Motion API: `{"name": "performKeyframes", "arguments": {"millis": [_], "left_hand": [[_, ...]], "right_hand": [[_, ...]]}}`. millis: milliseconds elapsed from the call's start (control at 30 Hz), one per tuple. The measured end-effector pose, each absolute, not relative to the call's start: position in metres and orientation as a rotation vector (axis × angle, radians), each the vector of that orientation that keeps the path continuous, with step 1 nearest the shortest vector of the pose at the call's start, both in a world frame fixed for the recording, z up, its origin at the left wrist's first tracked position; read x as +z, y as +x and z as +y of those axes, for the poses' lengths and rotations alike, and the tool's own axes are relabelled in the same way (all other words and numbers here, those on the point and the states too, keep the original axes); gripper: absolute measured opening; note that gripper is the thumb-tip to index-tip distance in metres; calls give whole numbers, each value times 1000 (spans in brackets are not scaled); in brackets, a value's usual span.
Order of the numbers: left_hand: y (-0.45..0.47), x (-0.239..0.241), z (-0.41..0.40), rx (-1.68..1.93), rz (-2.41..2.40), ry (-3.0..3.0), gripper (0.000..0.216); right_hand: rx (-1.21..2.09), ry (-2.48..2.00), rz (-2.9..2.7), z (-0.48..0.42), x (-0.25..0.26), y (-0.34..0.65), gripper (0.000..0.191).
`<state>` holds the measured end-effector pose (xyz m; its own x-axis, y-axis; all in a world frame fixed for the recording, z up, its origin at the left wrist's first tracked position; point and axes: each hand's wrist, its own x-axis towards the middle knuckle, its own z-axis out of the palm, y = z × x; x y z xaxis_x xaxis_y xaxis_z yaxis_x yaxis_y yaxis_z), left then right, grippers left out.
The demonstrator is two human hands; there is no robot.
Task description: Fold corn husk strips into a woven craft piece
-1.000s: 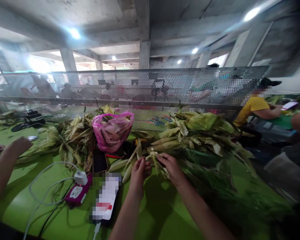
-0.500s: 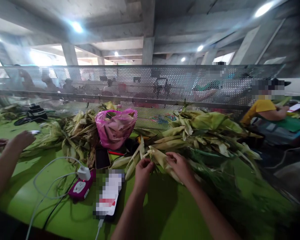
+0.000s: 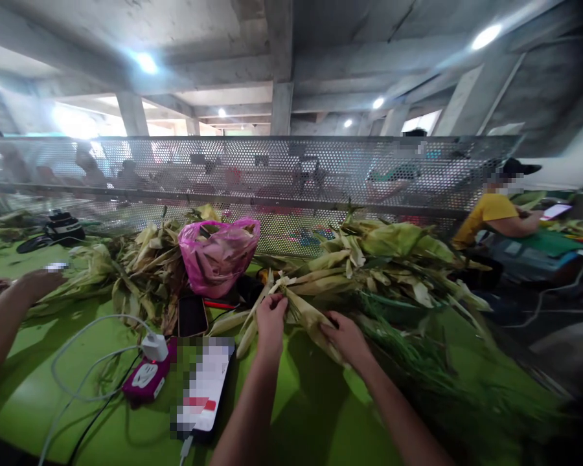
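One husk (image 3: 309, 313) kinda slants toward you, your left hand (image 3: 271, 317) pinching its far end, right hand (image 3: 344, 336) pinching closer in.

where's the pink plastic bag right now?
Head view, just left of centre: the pink plastic bag is right of the corn husk heap, just beyond the dark phone, before the perforated metal screen.

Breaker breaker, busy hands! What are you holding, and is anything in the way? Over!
Left hand pinches corn husk near its far end. Right hand grips it lower down. Pink plastic bag beyond, seemingly not blocking.
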<state>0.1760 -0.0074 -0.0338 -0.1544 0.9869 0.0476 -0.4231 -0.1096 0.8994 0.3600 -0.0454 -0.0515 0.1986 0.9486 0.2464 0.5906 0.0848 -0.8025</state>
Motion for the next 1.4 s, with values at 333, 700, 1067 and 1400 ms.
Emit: {"name": "performKeyframes", "arguments": {"millis": [333,700,1067,1400], "left_hand": [[178,-28,4,1565,968,921,28],[159,-45,-8,1518,1186,1089,16],[195,-27,-48,1218,709,1127,31],[187,-18,-46,1350,822,1206,17]], "right_hand": [[657,-1463,-1307,-50,-39,363,18],[949,-1261,-1013,-60,-25,369,32],[1223,-1064,-960,-69,-20,342,38],[892,-1180,-1023,-60,-32,344,34]]}}
